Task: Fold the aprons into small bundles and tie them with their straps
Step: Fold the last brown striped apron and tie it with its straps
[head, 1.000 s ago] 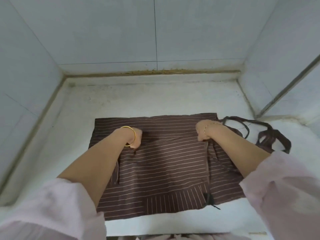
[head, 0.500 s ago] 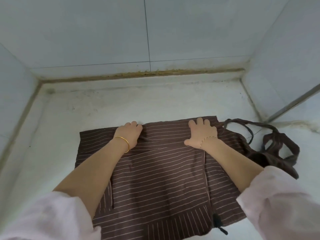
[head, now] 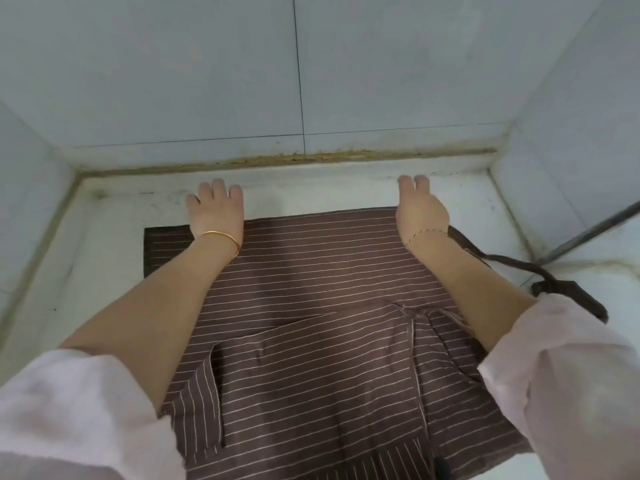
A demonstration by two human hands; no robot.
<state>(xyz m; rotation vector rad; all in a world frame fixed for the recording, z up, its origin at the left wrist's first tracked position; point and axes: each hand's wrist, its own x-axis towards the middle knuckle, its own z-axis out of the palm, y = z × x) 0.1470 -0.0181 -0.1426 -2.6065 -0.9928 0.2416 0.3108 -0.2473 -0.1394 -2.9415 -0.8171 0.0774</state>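
Near the back wall [head: 207, 81], left hand [head: 216, 213] and right hand [head: 420, 213] touch the apron [head: 311, 289], fingers [head: 219, 188] straight.

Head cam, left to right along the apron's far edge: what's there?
apron's left corner → left hand → right hand → dark straps

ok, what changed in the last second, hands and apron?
Both hands slid away from the person: the left hand and right hand, curled mid-cloth before, now lie flat at the far edge of the brown white-striped cloth apron, fingers on the white counter. Apron stays spread; dark brown straps stay at right.
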